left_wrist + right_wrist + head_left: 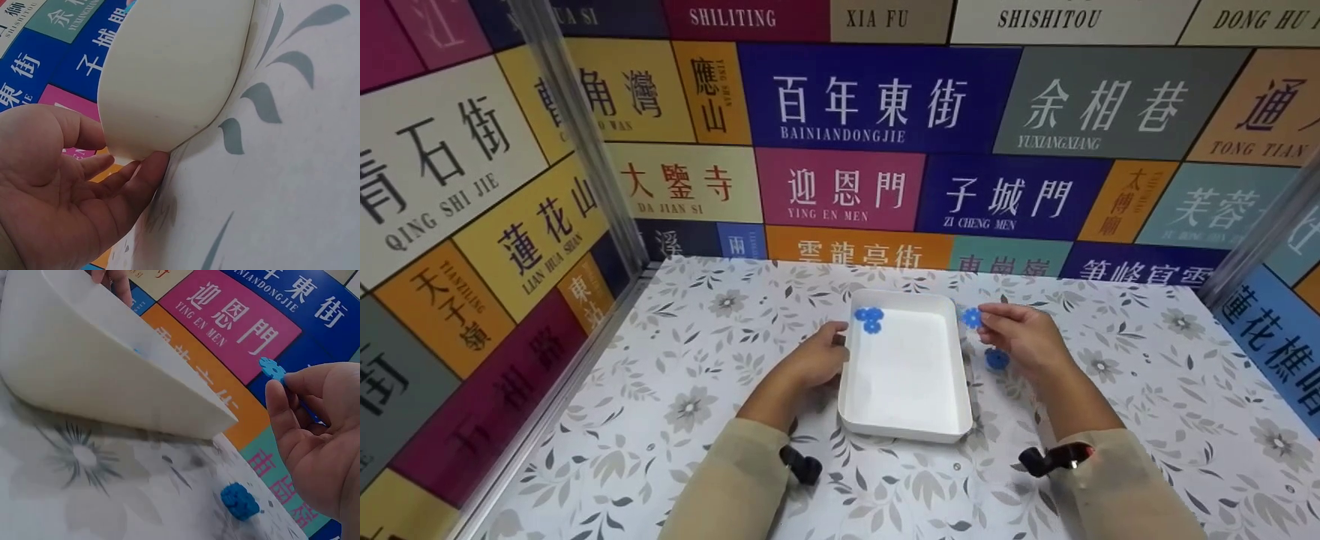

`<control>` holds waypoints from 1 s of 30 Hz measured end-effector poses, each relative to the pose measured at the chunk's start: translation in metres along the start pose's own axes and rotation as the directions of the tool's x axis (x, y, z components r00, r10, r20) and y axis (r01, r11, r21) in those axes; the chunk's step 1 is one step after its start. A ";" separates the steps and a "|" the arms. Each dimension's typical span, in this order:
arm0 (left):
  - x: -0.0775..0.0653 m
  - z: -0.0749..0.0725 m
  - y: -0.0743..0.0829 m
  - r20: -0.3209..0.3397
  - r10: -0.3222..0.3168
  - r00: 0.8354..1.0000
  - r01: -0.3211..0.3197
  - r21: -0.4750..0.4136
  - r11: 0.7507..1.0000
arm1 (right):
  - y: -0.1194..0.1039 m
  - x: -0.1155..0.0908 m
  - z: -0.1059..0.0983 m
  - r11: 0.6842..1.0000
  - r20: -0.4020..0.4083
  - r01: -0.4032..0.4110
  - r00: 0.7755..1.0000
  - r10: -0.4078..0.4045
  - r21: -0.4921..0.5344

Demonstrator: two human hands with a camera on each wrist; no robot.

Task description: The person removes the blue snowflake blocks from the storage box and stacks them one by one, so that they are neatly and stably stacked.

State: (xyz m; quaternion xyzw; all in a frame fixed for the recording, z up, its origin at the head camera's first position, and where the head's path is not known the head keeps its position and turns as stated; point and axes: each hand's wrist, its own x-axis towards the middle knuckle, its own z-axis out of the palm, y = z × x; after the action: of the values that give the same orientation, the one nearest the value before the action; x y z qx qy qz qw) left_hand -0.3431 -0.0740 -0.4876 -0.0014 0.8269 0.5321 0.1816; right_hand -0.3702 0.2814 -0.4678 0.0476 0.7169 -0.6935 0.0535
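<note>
A white rectangular tray (904,375) lies on the table. My left hand (819,356) grips its left side; in the left wrist view the thumb and fingers (149,174) meet its outer wall. Three blue flower-shaped plastic discs (871,327) lie together in the tray's far left corner. Just beyond the right rim, my right hand (1024,334) pinches another blue flower-shaped disc (272,369) between thumb and index finger. Some blue also shows among its curled fingers, partly hidden. Below that hand, a small pile of blue discs (997,358) sits on the table.
The table is covered by a white cloth (690,409) with grey leaves and flowers. Panels (840,187) printed with coloured street-name signs stand behind and at both sides, with metal posts (585,135) at the corners. Each wrist wears a black strap (801,465).
</note>
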 end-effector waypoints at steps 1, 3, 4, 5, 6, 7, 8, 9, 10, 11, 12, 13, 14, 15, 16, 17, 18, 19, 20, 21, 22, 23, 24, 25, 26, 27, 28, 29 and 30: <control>0.000 0.000 0.000 -0.001 -0.006 1.000 0.006 0.004 1.000 | 0.002 -0.001 -0.006 1.000 0.004 -0.005 1.000 0.005 -0.010; 0.000 0.000 0.001 0.001 -0.018 1.000 0.018 0.011 1.000 | 0.008 -0.003 -0.018 0.999 0.008 -0.018 1.000 0.018 -0.033; 0.000 0.000 0.001 0.002 -0.018 1.000 0.018 0.013 1.000 | 0.011 -0.005 -0.024 0.999 0.007 -0.022 1.000 0.023 -0.048; 0.000 0.000 0.001 0.003 -0.017 1.000 0.017 0.015 1.000 | 0.014 -0.006 -0.029 0.997 0.003 -0.023 1.000 0.023 -0.067; 0.000 0.000 0.001 0.005 -0.016 1.000 0.016 0.016 1.000 | 0.017 -0.007 -0.035 0.996 0.005 -0.020 1.000 0.020 -0.084; 0.000 0.000 0.001 0.007 -0.014 1.000 0.014 0.018 1.000 | 0.021 -0.007 -0.040 0.995 0.007 -0.018 1.000 0.018 -0.098; 0.000 0.000 0.000 0.007 -0.012 1.000 0.012 0.018 1.000 | 0.024 -0.007 -0.044 0.993 0.011 -0.014 1.000 0.016 -0.114; 0.000 0.000 0.000 0.005 -0.009 1.000 0.009 0.019 1.000 | 0.027 -0.007 -0.048 0.992 0.013 -0.013 1.000 0.015 -0.124; 0.000 0.000 0.000 0.005 -0.007 1.000 0.007 0.021 1.000 | 0.031 -0.007 -0.052 0.991 0.019 -0.011 1.000 0.013 -0.131; 0.001 0.000 0.000 0.008 -0.003 1.000 0.003 0.022 1.000 | 0.034 -0.006 -0.055 0.991 0.023 -0.010 1.000 0.013 -0.136; 0.001 0.000 0.000 0.011 0.000 1.000 0.000 0.026 1.000 | 0.036 -0.005 -0.057 0.990 0.028 -0.012 0.999 0.016 -0.143; 0.001 0.000 0.000 0.012 0.002 1.000 -0.002 0.028 1.000 | 0.039 -0.004 -0.059 0.989 0.030 -0.015 0.999 0.020 -0.149; 0.001 0.000 0.000 0.012 0.003 1.000 -0.003 0.029 1.000 | 0.041 -0.004 -0.060 0.987 0.033 -0.015 0.999 0.020 -0.159; 0.001 0.000 0.001 0.016 0.001 1.000 -0.002 0.029 1.000 | 0.042 -0.003 -0.061 0.986 0.030 -0.018 0.999 0.023 -0.166; 0.001 0.000 0.000 0.018 0.001 1.000 -0.001 0.028 1.000 | 0.043 -0.003 -0.061 0.983 0.030 -0.018 0.999 0.024 -0.180; 0.002 0.000 0.000 0.019 -0.001 1.000 0.001 0.023 1.000 | 0.044 -0.002 -0.061 0.981 0.028 -0.019 0.999 0.025 -0.191; 0.002 0.000 0.000 0.018 -0.004 1.000 0.004 0.021 1.000 | 0.045 -0.002 -0.061 0.978 0.032 -0.019 0.999 0.026 -0.205; 0.002 0.000 0.000 0.016 -0.006 1.000 0.005 0.019 1.000 | 0.045 -0.001 -0.061 0.977 0.031 -0.018 0.999 0.026 -0.214; 0.002 0.000 0.000 0.014 -0.001 1.000 0.001 0.021 1.000 | 0.046 -0.001 -0.061 0.974 0.032 -0.019 0.999 0.027 -0.226; 0.002 0.000 0.000 0.012 0.002 1.000 -0.002 0.021 1.000 | 0.046 -0.001 -0.060 0.972 0.030 -0.022 0.999 0.029 -0.234; 0.002 0.000 -0.001 0.009 0.008 1.000 -0.008 0.023 1.000 | 0.046 -0.001 -0.060 0.969 0.034 -0.020 0.999 0.029 -0.247; 0.003 0.000 -0.001 0.008 0.007 1.000 -0.007 0.023 1.000 | 0.046 -0.001 -0.059 0.967 0.030 -0.021 0.999 0.030 -0.252; 0.003 0.000 -0.001 0.005 0.003 1.000 -0.003 0.026 1.000 | 0.046 -0.001 -0.059 0.965 0.028 -0.022 0.999 0.031 -0.261; 0.003 0.000 -0.001 0.003 -0.001 1.000 0.001 0.028 1.000 | 0.046 -0.001 -0.058 0.964 0.019 -0.026 0.999 0.032 -0.266; 0.003 0.000 -0.001 0.001 -0.006 1.000 0.006 0.028 1.000 | 0.046 -0.001 -0.058 0.960 0.013 -0.028 0.999 0.033 -0.278; 0.003 0.000 -0.001 0.002 -0.018 1.000 0.018 0.022 1.000 | 0.047 -0.001 -0.057 0.958 0.004 -0.030 0.999 0.032 -0.287; 0.004 0.000 -0.001 0.002 -0.025 1.000 0.025 0.018 1.000 | 0.047 -0.001 -0.057 0.953 0.001 -0.030 1.000 0.031 -0.301; 0.004 0.001 -0.001 0.003 -0.034 0.999 0.034 0.016 0.999 | 0.047 -0.001 -0.056 0.949 -0.008 -0.032 0.999 0.031 -0.313; 0.004 0.001 -0.001 0.003 -0.035 0.999 0.035 0.015 0.999 | 0.047 -0.001 -0.056 0.944 -0.015 -0.033 0.999 0.030 -0.327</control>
State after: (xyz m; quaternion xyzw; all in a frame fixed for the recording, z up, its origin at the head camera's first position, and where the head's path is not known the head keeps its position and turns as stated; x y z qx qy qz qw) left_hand -0.3463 -0.0733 -0.4900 -0.0138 0.8305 0.5225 0.1923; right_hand -0.3630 0.3389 -0.5127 0.0527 0.8214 -0.5637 0.0683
